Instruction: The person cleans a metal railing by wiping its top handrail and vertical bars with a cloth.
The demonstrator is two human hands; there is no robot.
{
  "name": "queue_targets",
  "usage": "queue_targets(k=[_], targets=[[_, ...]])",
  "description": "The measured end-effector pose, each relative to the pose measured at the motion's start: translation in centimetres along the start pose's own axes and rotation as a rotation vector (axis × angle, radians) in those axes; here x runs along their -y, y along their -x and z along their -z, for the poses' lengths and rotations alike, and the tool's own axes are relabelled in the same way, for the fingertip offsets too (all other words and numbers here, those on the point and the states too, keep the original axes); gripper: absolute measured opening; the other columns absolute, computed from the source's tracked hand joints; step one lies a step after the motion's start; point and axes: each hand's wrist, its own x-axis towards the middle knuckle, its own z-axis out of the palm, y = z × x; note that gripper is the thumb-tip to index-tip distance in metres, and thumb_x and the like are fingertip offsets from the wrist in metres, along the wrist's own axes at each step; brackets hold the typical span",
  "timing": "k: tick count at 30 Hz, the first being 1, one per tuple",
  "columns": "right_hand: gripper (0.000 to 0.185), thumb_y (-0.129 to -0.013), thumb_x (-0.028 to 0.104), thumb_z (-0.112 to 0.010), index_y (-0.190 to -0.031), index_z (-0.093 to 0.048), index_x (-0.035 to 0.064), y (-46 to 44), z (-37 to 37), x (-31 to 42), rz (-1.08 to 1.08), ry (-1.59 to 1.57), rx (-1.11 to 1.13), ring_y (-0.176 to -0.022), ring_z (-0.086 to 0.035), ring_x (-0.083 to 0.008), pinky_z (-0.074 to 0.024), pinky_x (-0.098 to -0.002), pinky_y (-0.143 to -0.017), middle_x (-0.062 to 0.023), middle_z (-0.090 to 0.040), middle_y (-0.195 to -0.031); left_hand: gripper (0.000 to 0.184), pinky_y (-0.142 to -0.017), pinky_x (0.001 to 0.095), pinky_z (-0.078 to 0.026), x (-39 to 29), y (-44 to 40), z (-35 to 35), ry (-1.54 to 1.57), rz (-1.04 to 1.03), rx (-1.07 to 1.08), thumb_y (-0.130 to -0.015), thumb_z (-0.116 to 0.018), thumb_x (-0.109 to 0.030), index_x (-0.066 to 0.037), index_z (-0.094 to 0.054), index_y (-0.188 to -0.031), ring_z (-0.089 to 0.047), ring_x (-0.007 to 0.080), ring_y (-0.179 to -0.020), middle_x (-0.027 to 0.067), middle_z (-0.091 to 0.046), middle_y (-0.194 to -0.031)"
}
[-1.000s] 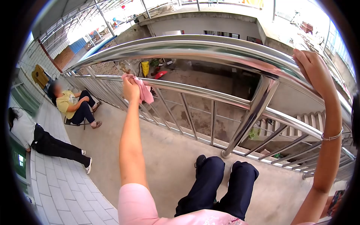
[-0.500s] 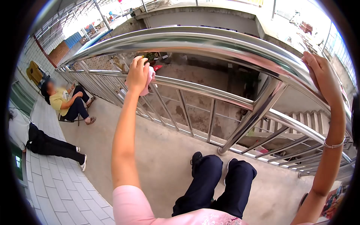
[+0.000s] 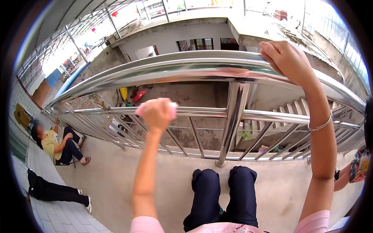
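While left grip (image 3: 156,113) holds cloth (image 3: 173,111), right (image 3: 290,62) clasps handrail (image 3: 175,70).

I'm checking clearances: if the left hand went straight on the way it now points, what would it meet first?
Probably the middle rail, right by the left hand and its pink cloth; blur leaves contact and depth unclear.
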Motion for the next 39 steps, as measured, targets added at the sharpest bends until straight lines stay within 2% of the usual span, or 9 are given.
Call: queue_targets(k=[5,14,20,23,25,28,30,33,39], targets=[[0.051,-0.098,0.039,-0.044,-0.065,-0.06,0.0026,-0.6,-0.9,-0.9,0.176,0.013,-0.162,-0.053,-0.049,-0.0228,-0.0435,-0.0366,-0.065,-0.0069,-0.049,-0.051,0.018,-0.064,0.0394,-0.042,-13.7,-2.1,-1.2,0.082,-0.115,-0.123,-0.082,-0.056,-0.022,-0.012,-0.057,-0.067,-0.054,0.0221,-0.06,0.0016,-0.056,-0.063],[0.05,-0.097,0.039,-0.044,-0.067,-0.064,0.0041,0.3,0.7,0.8,0.038,-0.023,-0.03,-0.058,-0.057,-0.0276,-0.0482,-0.0389,-0.069,-0.0088,-0.055,-0.055,0.013,-0.064,0.0348,-0.043,-14.5,-1.9,-2.0,0.053,-0.225,-0.144,-0.08,-0.058,-0.02,-0.012,-0.056,-0.07,-0.056,0.0215,-0.062,0.0025,-0.055,-0.064],[0.05,-0.097,0.039,-0.044,-0.066,-0.063,0.0043,0.1,0.9,0.5,0.041,0.017,0.024,-0.06,-0.059,-0.0301,-0.0489,-0.0415,-0.07,-0.0119,-0.057,-0.058,0.041,-0.07,0.0366,-0.053,-10.1,-1.0,1.8,1.827,0.724,-0.289,-0.098,-0.048,-0.044,-0.008,-0.056,-0.082,-0.061,0.0233,-0.07,0.0079,-0.061,-0.079],[0.05,-0.097,0.04,-0.045,-0.066,-0.061,0.0044,0.4,0.8,0.9,0.039,-0.001,-0.028,-0.058,-0.057,-0.0286,-0.0479,-0.0417,-0.07,-0.0105,-0.055,-0.057,0.041,-0.078,0.0463,-0.05,-8.9,4.7,4.0,2.145,1.408,-0.339,-0.088,-0.059,-0.05,-0.009,-0.06,-0.094,-0.06,0.0277,-0.086,0.0098,-0.061,-0.089],[0.052,-0.098,0.04,-0.044,-0.066,-0.061,0.0039,0.1,0.6,0.7,0.034,-0.01,-0.023,-0.057,-0.055,-0.0259,-0.0467,-0.04,-0.068,-0.0091,-0.054,-0.055,0.047,-0.076,0.0409,-0.048,-8.0,10.4,2.5,2.599,1.01,-0.037,-0.077,-0.065,-0.051,-0.01,-0.061,-0.099,-0.058,0.0278,-0.084,0.0083,-0.061,-0.093],[0.052,-0.099,0.04,-0.044,-0.066,-0.061,0.0031,0.1,0.7,0.7,0.038,0.024,-0.019,-0.054,-0.052,-0.0247,-0.045,-0.0384,-0.066,-0.0079,-0.05,-0.053,0.044,-0.076,0.0396,-0.047,-8.5,17.7,2.0,2.528,1.013,0.045,-0.072,-0.065,-0.042,-0.008,-0.061,-0.099,-0.057,0.0277,-0.085,0.007,-0.062,-0.095],[0.052,-0.099,0.04,-0.043,-0.066,-0.061,0.0032,0.1,0.1,0.3,0.078,0.019,-0.078,-0.053,-0.051,-0.0243,-0.0445,-0.0383,-0.065,-0.0077,-0.049,-0.052,0.04,-0.078,0.0403,-0.047,-10.1,20.8,3.1,2.13,1.644,-0.182,-0.071,-0.061,-0.033,-0.005,-0.06,-0.101,-0.057,0.0278,-0.087,0.0082,-0.062,-0.098],[0.053,-0.099,0.042,-0.041,-0.068,-0.062,0.0039,0.0,0.3,0.2,0.057,0.043,-0.069,-0.054,-0.051,-0.0238,-0.0446,-0.0379,-0.065,-0.008,-0.049,-0.053,0.04,-0.082,0.0416,-0.048,-11.4,23.0,3.3,2.524,1.714,-0.217,-0.075,-0.059,-0.032,-0.003,-0.06,-0.103,-0.057,0.0287,-0.093,0.0097,-0.063,-0.102],[0.055,-0.099,0.044,-0.041,-0.069,-0.062,0.003,-0.5,-0.8,-1.1,0.134,0.037,-0.181,-0.053,-0.05,-0.0218,-0.0432,-0.0369,-0.063,-0.0073,-0.048,-0.052,0.041,-0.096,0.0471,-0.046,-9.6,22.9,4.6,2.336,1.565,-0.162,-0.091,-0.044,-0.032,-0.003,-0.058,-0.116,-0.058,0.0311,-0.104,0.0118,-0.061,-0.113]])
